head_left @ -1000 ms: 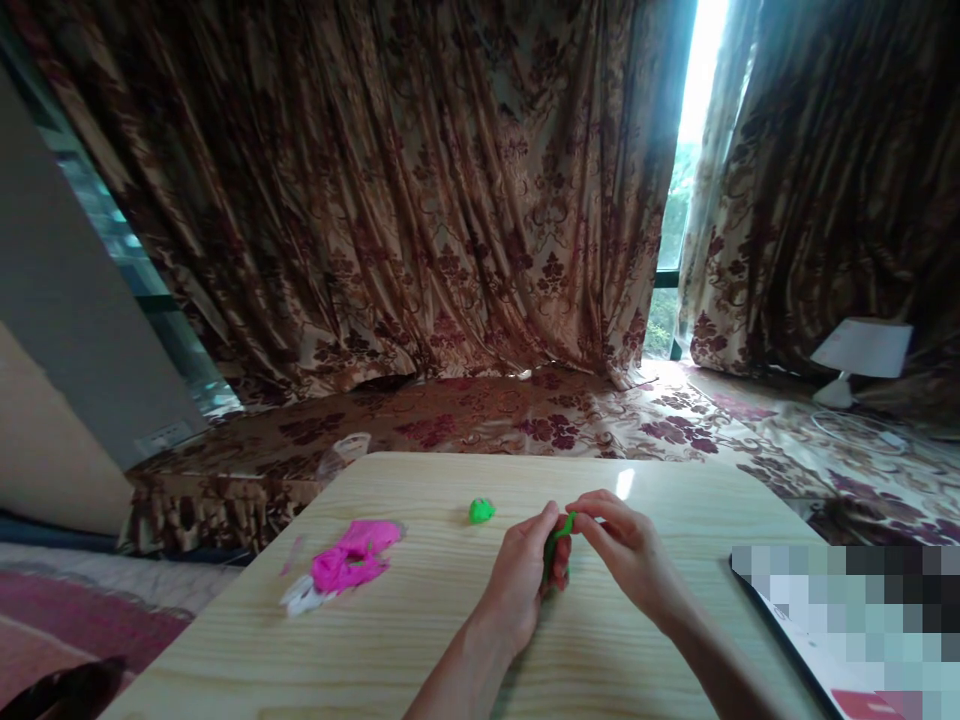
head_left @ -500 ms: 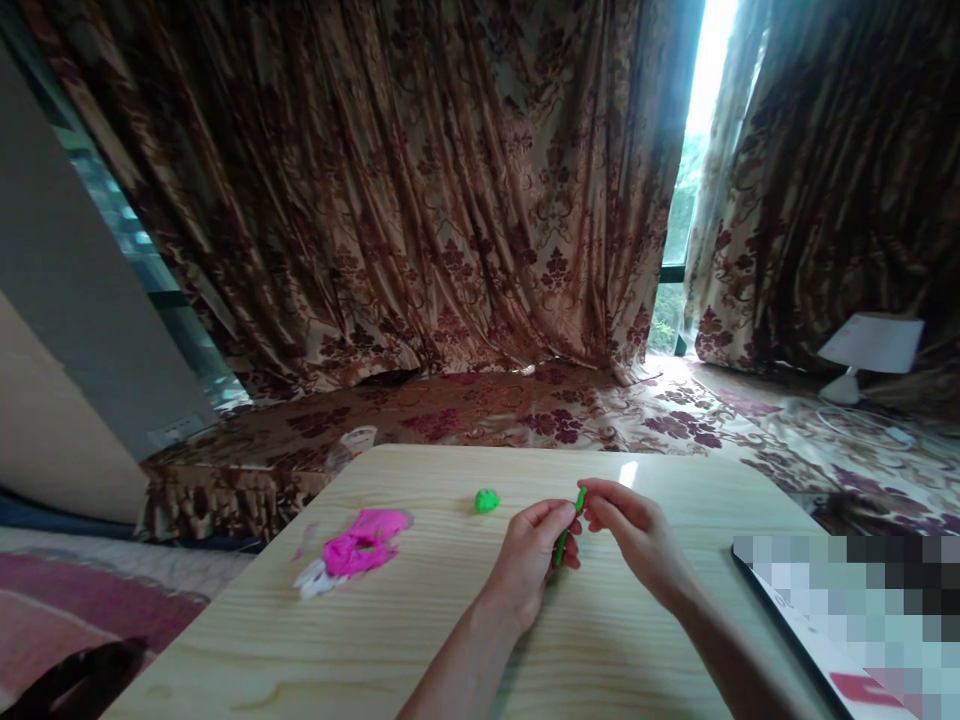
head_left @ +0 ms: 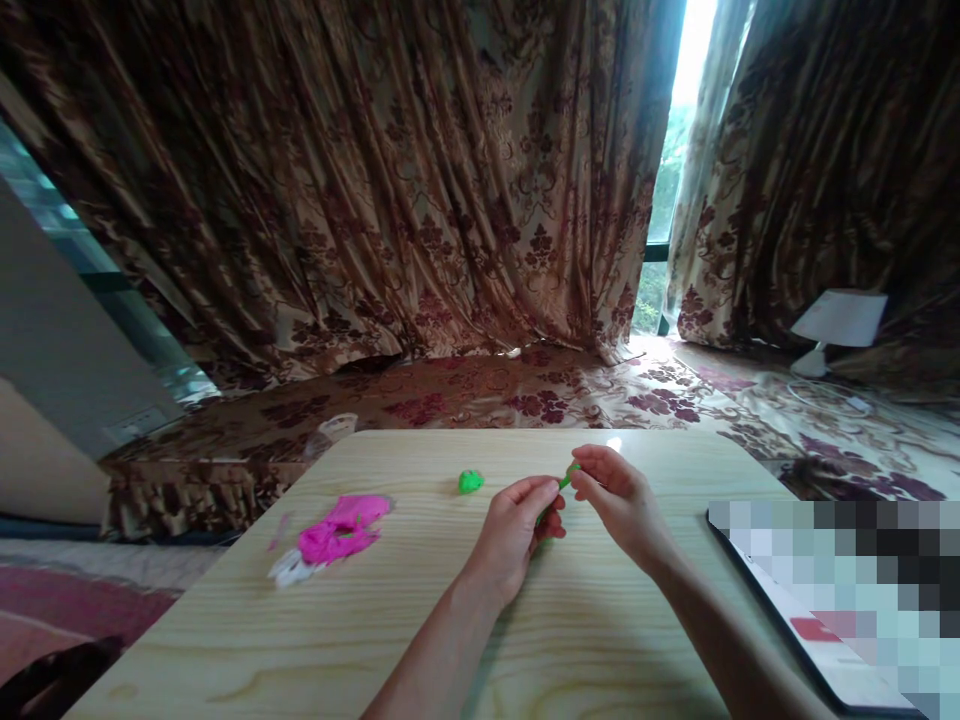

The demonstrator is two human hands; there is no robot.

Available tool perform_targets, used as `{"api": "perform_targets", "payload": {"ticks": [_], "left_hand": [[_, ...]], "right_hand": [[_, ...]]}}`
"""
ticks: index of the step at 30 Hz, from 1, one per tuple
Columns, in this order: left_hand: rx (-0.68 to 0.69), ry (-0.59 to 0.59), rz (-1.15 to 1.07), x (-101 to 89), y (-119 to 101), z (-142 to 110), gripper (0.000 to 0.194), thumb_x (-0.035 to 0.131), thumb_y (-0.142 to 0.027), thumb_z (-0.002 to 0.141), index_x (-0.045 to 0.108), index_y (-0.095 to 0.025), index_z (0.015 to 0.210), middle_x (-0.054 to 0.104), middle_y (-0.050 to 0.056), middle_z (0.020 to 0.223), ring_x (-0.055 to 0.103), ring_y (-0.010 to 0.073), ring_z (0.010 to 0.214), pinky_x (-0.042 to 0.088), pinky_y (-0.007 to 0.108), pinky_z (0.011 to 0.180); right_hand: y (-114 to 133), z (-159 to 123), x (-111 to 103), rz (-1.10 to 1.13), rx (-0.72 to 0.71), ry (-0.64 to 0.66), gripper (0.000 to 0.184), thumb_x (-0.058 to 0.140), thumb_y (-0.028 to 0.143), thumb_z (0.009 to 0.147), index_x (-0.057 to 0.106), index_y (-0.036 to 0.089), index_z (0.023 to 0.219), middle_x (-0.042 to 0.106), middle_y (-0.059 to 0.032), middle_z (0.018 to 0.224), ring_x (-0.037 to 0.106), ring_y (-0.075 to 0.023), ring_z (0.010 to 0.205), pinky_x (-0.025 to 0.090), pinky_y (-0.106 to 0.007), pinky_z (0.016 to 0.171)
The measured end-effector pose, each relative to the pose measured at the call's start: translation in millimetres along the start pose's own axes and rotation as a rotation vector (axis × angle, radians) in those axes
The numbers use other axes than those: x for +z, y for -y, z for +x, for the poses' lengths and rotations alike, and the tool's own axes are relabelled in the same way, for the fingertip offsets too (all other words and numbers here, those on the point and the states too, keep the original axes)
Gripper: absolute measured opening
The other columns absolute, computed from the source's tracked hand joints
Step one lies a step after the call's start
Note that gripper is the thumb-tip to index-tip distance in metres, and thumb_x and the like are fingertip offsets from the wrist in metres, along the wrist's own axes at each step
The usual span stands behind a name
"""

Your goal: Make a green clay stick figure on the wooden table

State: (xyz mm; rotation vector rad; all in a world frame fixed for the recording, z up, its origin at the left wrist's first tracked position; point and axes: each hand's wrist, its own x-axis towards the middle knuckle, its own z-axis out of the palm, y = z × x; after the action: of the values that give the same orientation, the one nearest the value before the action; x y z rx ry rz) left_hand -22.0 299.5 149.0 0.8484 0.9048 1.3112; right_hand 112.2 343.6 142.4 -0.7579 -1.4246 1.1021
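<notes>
A thin green roll of modelling clay (head_left: 568,477) is held above the table between my two hands. My left hand (head_left: 516,530) is closed, pinching the lower part between thumb and fingers; a bit of green shows under the fingers. My right hand (head_left: 619,497) has its thumb and fingertips at the roll's upper end, closed on it. Farther back and left on the table, a rough lump of green clay (head_left: 471,482) lies apart from both hands. A crumpled pink wrapper (head_left: 352,515) with a white part (head_left: 295,568) rests at the left.
The light wooden table (head_left: 420,640) has rounded far corners. At its right lies a flat dark-edged object with a blurred-out surface (head_left: 810,600). Behind are a patterned cloth-covered ledge (head_left: 450,400), a white lamp (head_left: 840,318) and long curtains (head_left: 450,180).
The view has shifted, so everything sits a little higher and further left. My right hand has turned slightly and its fingers now cover more of the roll's upper end.
</notes>
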Motion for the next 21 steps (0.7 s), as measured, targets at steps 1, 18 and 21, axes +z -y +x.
{"api": "perform_targets", "payload": {"ticks": [1,18,21], "left_hand": [[-0.001,-0.009,0.003,-1.0,0.9,0.7,0.026,0.064,-0.036,0.068,0.063,-0.015,0.082,0.059,0.002,0.071,0.051,0.0066,0.053,0.042,0.021,0.055],[0.097,-0.115,0.186,-4.6,6.1,4.5,0.031,0.066,-0.036,0.066,0.066,-0.014,0.087,0.058,0.001,0.067,0.052,0.0073,0.055,0.042,0.02,0.055],[0.111,-0.135,0.188,-5.2,5.3,5.4,0.029,0.065,-0.037,0.067,0.065,-0.015,0.086,0.056,0.0,0.063,0.051,0.0073,0.054,0.043,0.02,0.055]], "right_hand": [[0.7,-0.4,0.0,0.011,0.011,0.008,0.028,0.062,0.032,0.073,0.056,0.018,0.097,0.062,-0.0034,0.081,0.058,-0.0145,0.07,0.051,-0.026,0.058],[1.1,-1.2,0.8,0.053,0.022,0.051,0.024,0.065,0.028,0.073,0.06,0.018,0.094,0.066,-0.0044,0.087,0.06,-0.0157,0.077,0.05,-0.029,0.07],[5.7,-0.6,-0.3,0.008,0.052,0.045,0.026,0.059,0.032,0.077,0.06,0.017,0.098,0.065,-0.0066,0.092,0.061,-0.0167,0.078,0.051,-0.03,0.067]]}}
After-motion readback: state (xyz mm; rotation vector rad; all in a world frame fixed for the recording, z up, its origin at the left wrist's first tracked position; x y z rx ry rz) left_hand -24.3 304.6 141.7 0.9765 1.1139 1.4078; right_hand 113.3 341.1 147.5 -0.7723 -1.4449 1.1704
